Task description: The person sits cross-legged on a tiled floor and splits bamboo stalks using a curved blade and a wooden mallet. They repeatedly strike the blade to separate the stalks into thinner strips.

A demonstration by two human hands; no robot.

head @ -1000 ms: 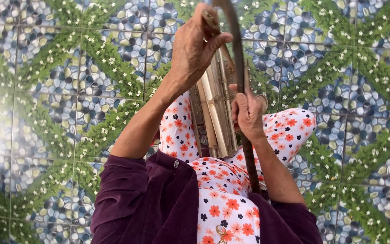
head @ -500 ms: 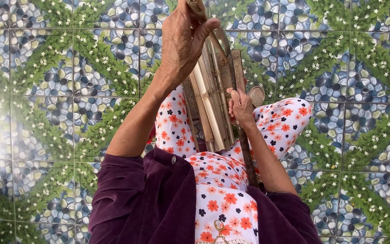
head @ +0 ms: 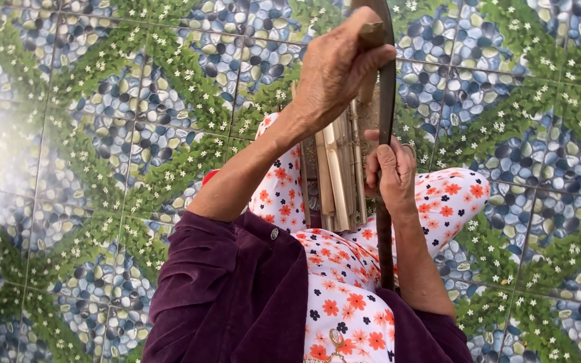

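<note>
While the tiled floor (head: 102, 134) with its pebble-and-leaf pattern fills the left, the left hand (head: 336, 70) closes its grip around the top of a bamboo strip (head: 371, 33). Below it, a bundle of split bamboo strips (head: 337, 178) rests between the knees. Further right, the right hand (head: 393, 176) clasps a long dark curved blade (head: 386, 222).

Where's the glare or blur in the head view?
Head view: a washed-out glare patch sits at the left edge over the tiled floor; daylight is even and shadows soft; the left hand, right hand and bamboo strips read sharp, with no obvious motion blur.
</note>
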